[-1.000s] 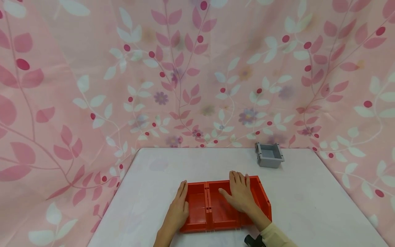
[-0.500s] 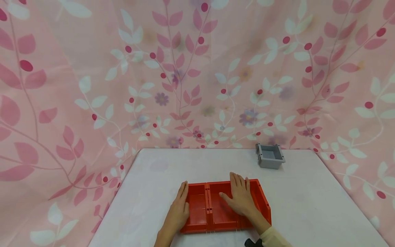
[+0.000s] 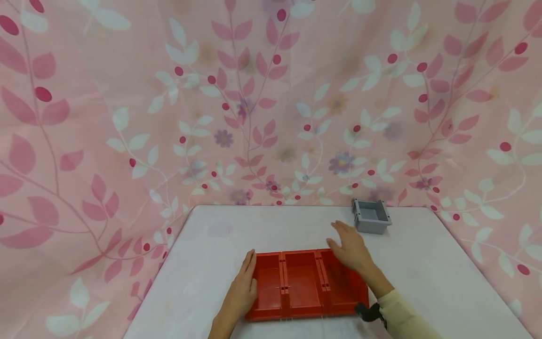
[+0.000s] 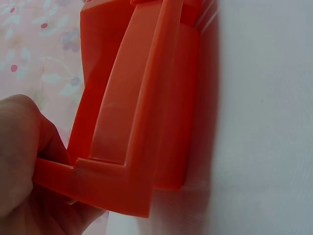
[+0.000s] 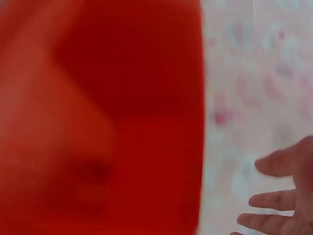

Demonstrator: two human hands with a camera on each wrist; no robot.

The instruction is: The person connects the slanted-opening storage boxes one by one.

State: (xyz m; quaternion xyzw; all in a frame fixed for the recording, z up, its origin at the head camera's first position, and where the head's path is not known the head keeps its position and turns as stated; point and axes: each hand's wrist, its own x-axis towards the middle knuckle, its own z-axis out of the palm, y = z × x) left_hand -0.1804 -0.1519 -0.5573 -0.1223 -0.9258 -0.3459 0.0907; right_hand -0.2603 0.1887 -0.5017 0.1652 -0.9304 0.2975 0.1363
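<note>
Three red plastic storage bins stand joined side by side on the white table: a left bin (image 3: 267, 285), a middle bin (image 3: 301, 282) and a right bin (image 3: 336, 287). My left hand (image 3: 242, 289) grips the outer wall of the left bin, its thumb on the inner side; the left wrist view shows the rim (image 4: 102, 176) pinched in that hand (image 4: 22, 161). Over the far end of the right bin, my right hand (image 3: 350, 247) is raised with spread fingers and holds nothing. The right wrist view, blurred, shows those fingers (image 5: 271, 200) apart from the red wall (image 5: 156, 156).
A small grey bin (image 3: 372, 227) stands at the table's back right, just beyond the right hand. A black wrist device (image 3: 367, 312) hangs by the right sleeve. Pink floral cloth (image 3: 288, 117) rises behind the white table (image 3: 203, 263).
My right hand has lifted off the red bins and moved right and away from me, towards the grey bin. The left hand has stayed at the left bin's side.
</note>
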